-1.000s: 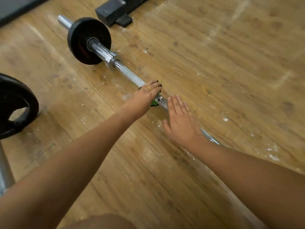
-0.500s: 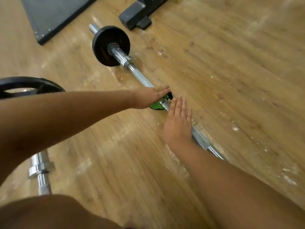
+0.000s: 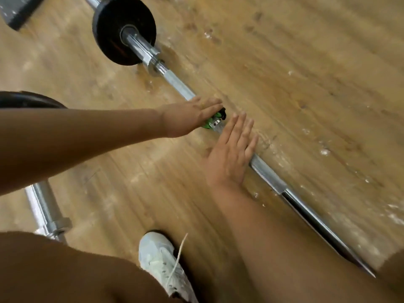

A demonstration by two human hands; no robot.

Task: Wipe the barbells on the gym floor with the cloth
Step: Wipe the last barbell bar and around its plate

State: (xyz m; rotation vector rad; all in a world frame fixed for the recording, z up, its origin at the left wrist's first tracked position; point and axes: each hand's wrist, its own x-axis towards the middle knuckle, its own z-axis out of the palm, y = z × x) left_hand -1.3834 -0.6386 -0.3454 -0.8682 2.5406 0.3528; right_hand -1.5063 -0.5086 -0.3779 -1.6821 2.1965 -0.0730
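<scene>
A chrome barbell (image 3: 269,178) lies diagonally on the wooden gym floor, with a black plate (image 3: 109,29) at its far end. My left hand (image 3: 188,119) lies over the bar's middle and holds a green cloth (image 3: 207,124) against it; only a small bunch of the cloth shows under the fingers. My right hand (image 3: 231,154) rests flat on the bar just below the cloth, fingers straight and together. The bar under both hands is hidden.
A second barbell's chrome sleeve (image 3: 43,206) and black plate (image 3: 28,101) lie at the left. My white shoe (image 3: 161,261) stands on the floor near the bottom. A dark mat corner (image 3: 15,12) shows at top left. White dust flecks mark the floor.
The view has tilted down and nearer, bringing my shoe and knee into sight. Both hands stay close together on the bar, the left still over the cloth.
</scene>
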